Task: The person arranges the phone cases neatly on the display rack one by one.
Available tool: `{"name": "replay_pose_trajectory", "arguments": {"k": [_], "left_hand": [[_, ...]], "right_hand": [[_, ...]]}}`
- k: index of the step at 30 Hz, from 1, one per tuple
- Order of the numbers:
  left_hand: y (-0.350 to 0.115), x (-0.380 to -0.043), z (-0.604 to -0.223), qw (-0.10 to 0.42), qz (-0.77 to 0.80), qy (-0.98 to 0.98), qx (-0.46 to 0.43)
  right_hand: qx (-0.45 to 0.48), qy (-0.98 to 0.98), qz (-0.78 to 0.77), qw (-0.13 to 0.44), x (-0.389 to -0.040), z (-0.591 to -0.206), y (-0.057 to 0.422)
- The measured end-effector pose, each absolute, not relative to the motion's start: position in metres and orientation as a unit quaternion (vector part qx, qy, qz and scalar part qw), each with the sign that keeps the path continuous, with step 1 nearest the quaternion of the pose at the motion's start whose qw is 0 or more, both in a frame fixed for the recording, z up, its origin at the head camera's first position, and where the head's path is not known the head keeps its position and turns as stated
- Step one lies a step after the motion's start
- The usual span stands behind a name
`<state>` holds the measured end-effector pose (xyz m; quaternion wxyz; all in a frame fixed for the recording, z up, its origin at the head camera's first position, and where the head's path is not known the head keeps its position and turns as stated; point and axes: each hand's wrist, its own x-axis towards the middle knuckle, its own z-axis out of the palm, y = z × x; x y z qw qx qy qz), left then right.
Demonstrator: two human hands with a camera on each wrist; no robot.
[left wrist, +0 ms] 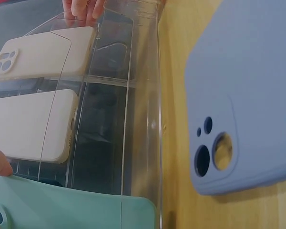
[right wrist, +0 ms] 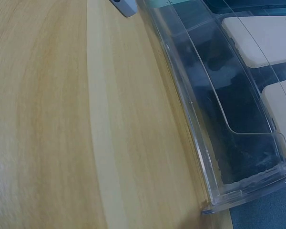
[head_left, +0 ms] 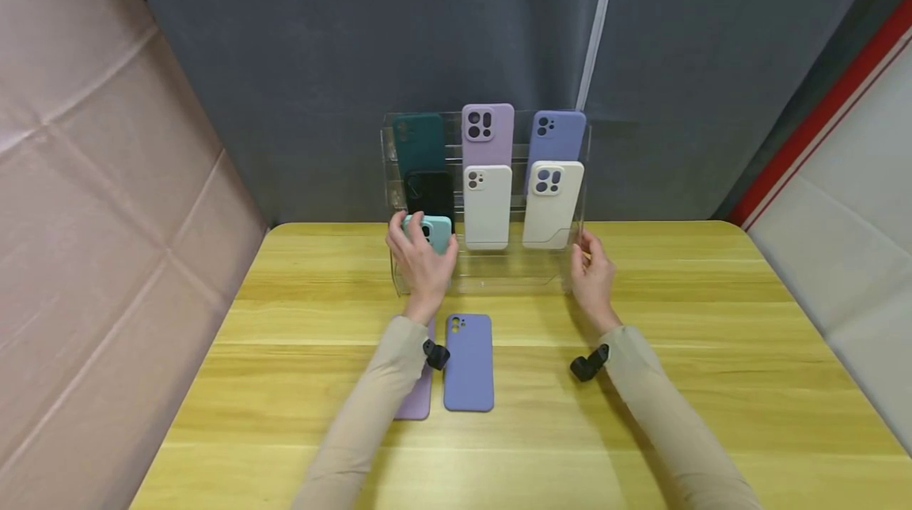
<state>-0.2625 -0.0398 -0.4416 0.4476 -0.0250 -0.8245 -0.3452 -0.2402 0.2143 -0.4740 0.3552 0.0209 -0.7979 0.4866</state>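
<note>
My left hand (head_left: 423, 271) grips a mint green phone case (head_left: 440, 231) by its sides, at the front left of a clear acrylic display stand (head_left: 492, 282). The case's lower end sits behind the stand's clear front lip in the left wrist view. At the stand's right side, my right hand (head_left: 594, 279) holds the edge with curled fingers. Behind the mint case stand a black case (head_left: 430, 187) and a dark green case (head_left: 420, 142). A white case (head_left: 488, 213) and a cream case (head_left: 552, 213) lean in the middle and right columns.
Higher on the stand are a lilac case (head_left: 492, 147) and a periwinkle case (head_left: 559, 138). On the wooden table (head_left: 541, 447) lie another periwinkle case (head_left: 469, 375) and another lilac one (head_left: 416, 401), partly under my left forearm. A grey curtain (head_left: 321, 98) hangs behind.
</note>
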Motion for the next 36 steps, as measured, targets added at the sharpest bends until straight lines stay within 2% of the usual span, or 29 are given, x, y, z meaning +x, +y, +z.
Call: {"name": "replay_pose_trajectory", "arguments": {"k": [14, 25, 36], "left_hand": [[-0.042, -0.261, -0.440, 0.439, -0.344, -0.828, -0.047], [-0.056, -0.257, -0.439, 0.426, -0.342, -0.832, -0.095], [-0.074, -0.249, -0.436, 0.427, -0.362, -0.823, -0.096]], "right_hand": [[0.013, -0.798, 0.491, 0.350, -0.240, -0.474, 0.214], [0.006, -0.799, 0.492, 0.345, -0.241, -0.476, 0.215], [0.017, -0.796, 0.492, 0.353, -0.242, -0.478, 0.215]]}}
